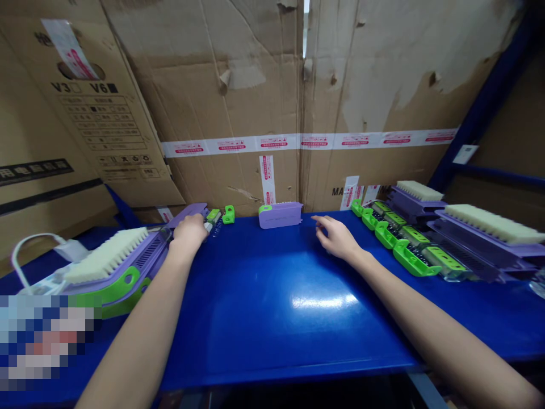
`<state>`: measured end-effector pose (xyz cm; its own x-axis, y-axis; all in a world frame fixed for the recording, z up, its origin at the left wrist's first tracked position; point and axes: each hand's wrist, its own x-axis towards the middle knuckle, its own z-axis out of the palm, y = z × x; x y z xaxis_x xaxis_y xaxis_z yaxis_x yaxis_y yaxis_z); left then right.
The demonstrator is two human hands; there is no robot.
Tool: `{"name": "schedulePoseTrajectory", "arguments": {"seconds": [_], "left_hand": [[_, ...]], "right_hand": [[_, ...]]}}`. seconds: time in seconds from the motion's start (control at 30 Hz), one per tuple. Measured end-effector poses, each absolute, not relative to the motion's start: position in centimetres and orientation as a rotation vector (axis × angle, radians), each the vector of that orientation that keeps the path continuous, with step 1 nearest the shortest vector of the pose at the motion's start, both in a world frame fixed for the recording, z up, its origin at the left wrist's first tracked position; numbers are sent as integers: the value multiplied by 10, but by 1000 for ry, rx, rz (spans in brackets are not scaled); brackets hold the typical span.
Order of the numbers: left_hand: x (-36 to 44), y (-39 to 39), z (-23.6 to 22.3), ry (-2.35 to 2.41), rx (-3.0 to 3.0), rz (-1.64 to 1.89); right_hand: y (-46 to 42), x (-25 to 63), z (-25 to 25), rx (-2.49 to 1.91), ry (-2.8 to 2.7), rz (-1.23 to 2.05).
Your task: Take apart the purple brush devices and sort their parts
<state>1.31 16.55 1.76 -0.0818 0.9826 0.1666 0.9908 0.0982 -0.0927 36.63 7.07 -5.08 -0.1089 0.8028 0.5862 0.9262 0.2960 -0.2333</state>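
My left hand [189, 233] is at the left back of the blue table, fingers curled, beside a purple plastic piece [190, 213] and a clear part with a lime-green top [214, 216]. What lies inside its grasp is hidden. A bright green end piece [229, 215] stands just right of that part. My right hand [337, 236] hovers at or just over the tabletop, index finger stretched left, holding nothing. Its fingertips point toward a purple block with a green corner [280, 216], standing on its long edge at the back; a gap separates them.
Stacked purple brush heads with cream bristles [108, 255] lie at left, near a white cable plug [71, 250]. Several green-and-clear parts [411, 241] line the right, beside more purple bristled pieces [489, 227]. Cardboard [238, 102] walls the back; a blue post [481, 96] rises right.
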Motion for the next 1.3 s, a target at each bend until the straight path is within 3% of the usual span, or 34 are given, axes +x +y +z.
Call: {"name": "schedulePoseTrajectory", "arguments": {"seconds": [0.2,0.57,0.77,1.3], "left_hand": [[43,148,24,-2055,-1973,-179],[115,155,-10,-1600,-2393,-545],[123,174,-13,-1625,-2631,-546],[111,185,-48,-1073,-2973,-1175]], "right_hand": [[70,365,-50,-1554,-1947,-247],[70,362,-51,-1584,-1961,-194],[71,361,-52,-1578,-1949,-191],[70,360,-51,-1551,-1920,-252]]}}
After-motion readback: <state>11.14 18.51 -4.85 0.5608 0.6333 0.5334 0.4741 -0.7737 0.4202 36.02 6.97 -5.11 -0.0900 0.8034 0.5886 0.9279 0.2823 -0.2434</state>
